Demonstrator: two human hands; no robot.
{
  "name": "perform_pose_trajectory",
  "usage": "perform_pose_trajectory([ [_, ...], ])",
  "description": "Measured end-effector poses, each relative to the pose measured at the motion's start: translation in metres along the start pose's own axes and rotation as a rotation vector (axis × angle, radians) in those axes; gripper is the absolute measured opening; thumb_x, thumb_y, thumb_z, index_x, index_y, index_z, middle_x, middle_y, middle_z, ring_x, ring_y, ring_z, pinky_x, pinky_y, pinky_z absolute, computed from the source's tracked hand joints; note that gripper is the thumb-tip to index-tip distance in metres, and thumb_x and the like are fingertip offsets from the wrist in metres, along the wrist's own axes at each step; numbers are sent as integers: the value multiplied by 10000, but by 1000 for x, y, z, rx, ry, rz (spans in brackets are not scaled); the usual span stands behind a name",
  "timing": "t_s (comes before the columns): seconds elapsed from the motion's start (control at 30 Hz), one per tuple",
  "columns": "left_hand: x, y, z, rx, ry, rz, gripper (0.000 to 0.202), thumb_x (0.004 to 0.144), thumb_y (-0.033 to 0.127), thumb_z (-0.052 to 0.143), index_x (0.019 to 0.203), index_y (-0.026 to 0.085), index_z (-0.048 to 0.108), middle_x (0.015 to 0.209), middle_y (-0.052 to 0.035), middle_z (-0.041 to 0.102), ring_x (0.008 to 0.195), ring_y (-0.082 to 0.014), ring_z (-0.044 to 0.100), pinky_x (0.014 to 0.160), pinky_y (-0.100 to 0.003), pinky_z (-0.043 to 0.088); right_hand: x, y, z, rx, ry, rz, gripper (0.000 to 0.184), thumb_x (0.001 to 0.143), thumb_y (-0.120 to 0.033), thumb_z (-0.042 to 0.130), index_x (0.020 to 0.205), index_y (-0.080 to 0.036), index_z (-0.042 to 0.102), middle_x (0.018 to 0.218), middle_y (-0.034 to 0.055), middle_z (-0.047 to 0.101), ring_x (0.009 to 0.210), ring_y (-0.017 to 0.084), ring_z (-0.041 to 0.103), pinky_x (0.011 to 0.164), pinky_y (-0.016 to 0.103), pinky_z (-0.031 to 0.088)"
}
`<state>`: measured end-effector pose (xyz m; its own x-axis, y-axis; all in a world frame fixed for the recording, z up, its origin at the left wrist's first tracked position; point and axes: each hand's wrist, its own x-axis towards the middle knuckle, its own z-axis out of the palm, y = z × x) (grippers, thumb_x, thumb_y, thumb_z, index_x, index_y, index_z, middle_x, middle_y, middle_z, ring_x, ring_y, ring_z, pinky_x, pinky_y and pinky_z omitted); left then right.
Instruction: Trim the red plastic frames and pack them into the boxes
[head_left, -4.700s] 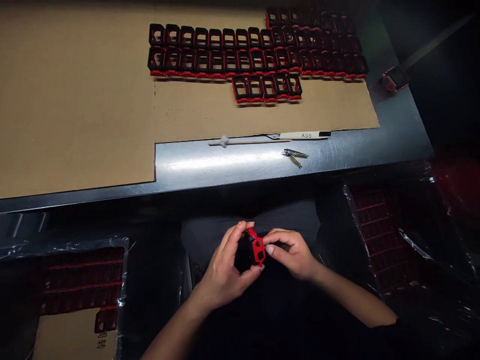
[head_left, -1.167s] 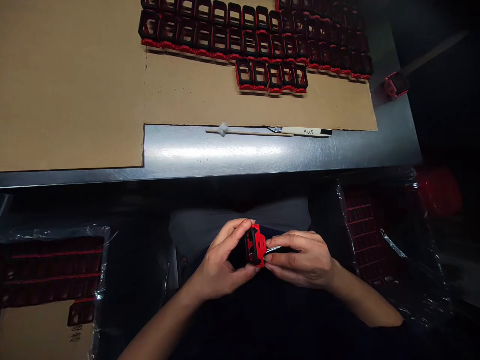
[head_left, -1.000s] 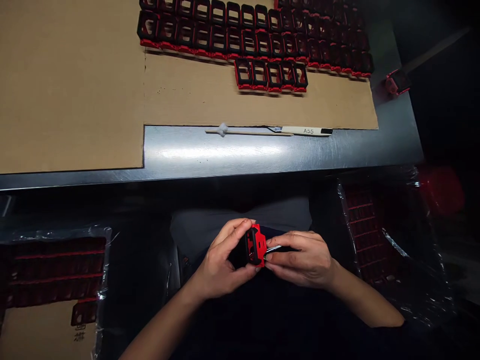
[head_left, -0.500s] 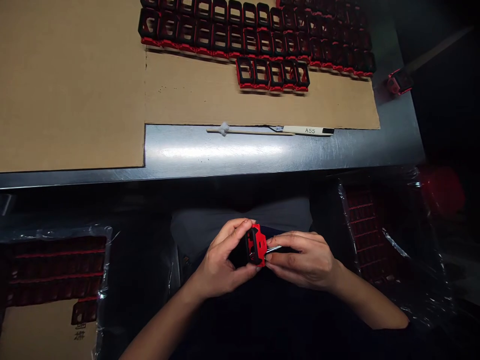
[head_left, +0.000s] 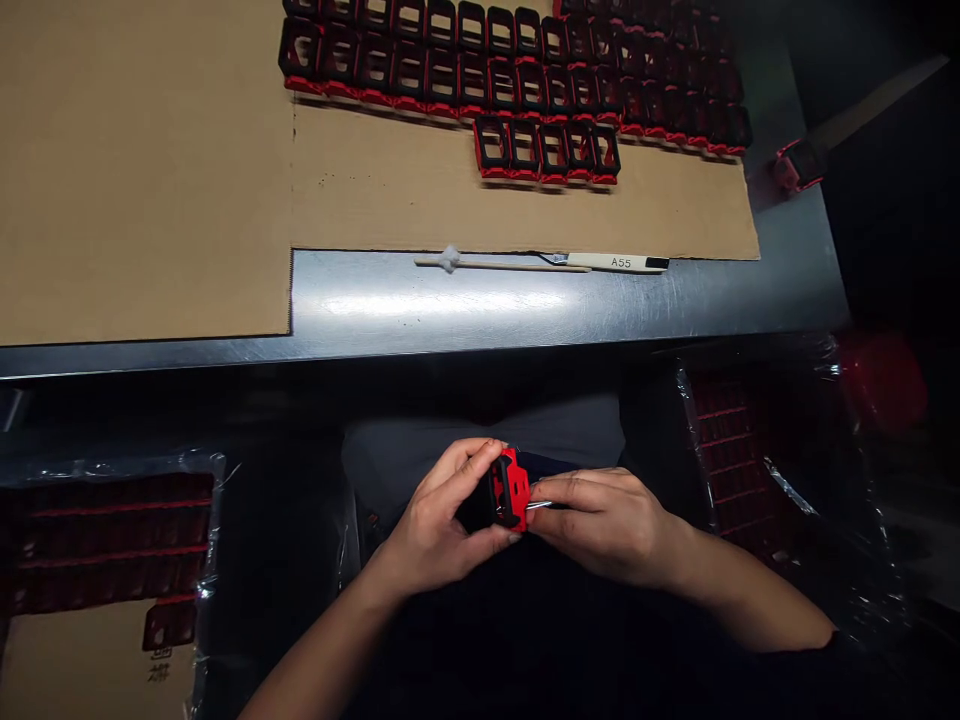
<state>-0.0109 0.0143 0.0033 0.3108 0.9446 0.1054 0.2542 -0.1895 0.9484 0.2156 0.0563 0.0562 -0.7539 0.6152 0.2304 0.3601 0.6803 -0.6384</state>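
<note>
Above my lap, my left hand (head_left: pixel 442 515) grips a red and black plastic housing (head_left: pixel 517 488) between thumb and fingers, its red face turned to the right. My right hand (head_left: pixel 611 520) pinches a thin, shiny metal tool (head_left: pixel 540 505), perhaps tweezers, against that red face. The tool's tip is hidden at the part and its rear end inside the hand. On the metal table (head_left: pixel 480 315) ahead lie a wooden stick with a white cotton tuft (head_left: pixel 450 259) and a pale-handled tool marked A55 (head_left: pixel 619 262).
Rows of similar red and black housings (head_left: pixel 442 80) stand on cardboard (head_left: pixel 150 180) at the back. One more housing (head_left: pixel 799 167) sits at the table's right side. Plastic-lined boxes holding housings are at lower left (head_left: pixel 112 530) and right (head_left: pixel 727 440).
My right hand has shifted slightly, its wrist and forearm moving a little right, and its fingers have tilted around the metal tool. The left hand and housing have barely moved.
</note>
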Motion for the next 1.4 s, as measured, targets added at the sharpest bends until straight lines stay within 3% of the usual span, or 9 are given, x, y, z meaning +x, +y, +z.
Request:
perform_pose_trajectory([
  [0.3,-8,-11,15,-394,196,-94,704,810,358,777,1435,295,459,1363,-142,571,1279,-310,573,1083,-530,478,9,7,5,273,222,275,56,890,-198,712,944,-191,700,903,50,785,780,160,758,689,242,632],
  [0.47,-8,-6,16,-573,239,-112,625,876,443,688,1414,342,386,1448,-127,499,1340,-317,532,1079,-572,474,30,67,-24,-136,442,369,216,816,-286,785,1004,-199,721,865,57,754,622,168,658,547,308,568],
  [0.6,-9,-1,13,-537,258,-120,619,865,485,689,1377,330,378,1471,-142,484,1354,-334,518,1075,-574,478,47,113,-43,-419,469,316,192,821,-342,777,961,-218,732,881,70,758,809,264,691,771,450,574],
  [0.73,-12,-3,16,-559,333,-64,628,844,383,747,1372,313,414,1457,-131,509,1349,-313,531,1094,-540,475,49,86,-32,-391,581,355,112,843,-276,742,940,-220,734,1030,89,763,942,278,704,854,457,556],
  [0.8,-14,-7,19,-527,371,5,664,827,317,774,1391,298,424,1429,-126,539,1331,-291,552,1102,-511,474,47,52,-18,-128,489,411,99,861,-231,695,946,-212,742,908,60,778,794,211,720,718,355,579],
  [0.87,-15,-12,22,-443,391,91,747,809,270,790,1444,277,397,1398,-138,569,1304,-280,576,1088,-485,492,45,20,-4,282,208,507,191,860,-214,665,1033,-193,743,876,42,786,706,164,726,601,263,566],
  [0.97,-17,-19,24,-241,379,170,848,798,188,781,1515,252,333,1380,-161,585,1289,-286,583,1042,-486,529,47,-6,13,643,-63,601,266,829,-183,652,1077,-191,748,920,21,796,752,149,748,656,219,568],
  [1.2,-11,-20,16,72,324,317,864,788,159,765,1529,157,321,1345,-194,606,1281,-315,575,1029,-576,525,49,-6,21,627,-119,698,173,823,-179,616,875,-162,781,705,-8,752,593,116,675,577,187,462],
  [1.4,-7,-18,13,165,306,375,839,815,187,747,1532,155,313,1287,-184,655,1241,-305,609,1034,-630,502,47,-2,13,624,-229,572,205,882,-181,569,789,-141,747,566,-54,580,495,51,439,513,170,332],
])
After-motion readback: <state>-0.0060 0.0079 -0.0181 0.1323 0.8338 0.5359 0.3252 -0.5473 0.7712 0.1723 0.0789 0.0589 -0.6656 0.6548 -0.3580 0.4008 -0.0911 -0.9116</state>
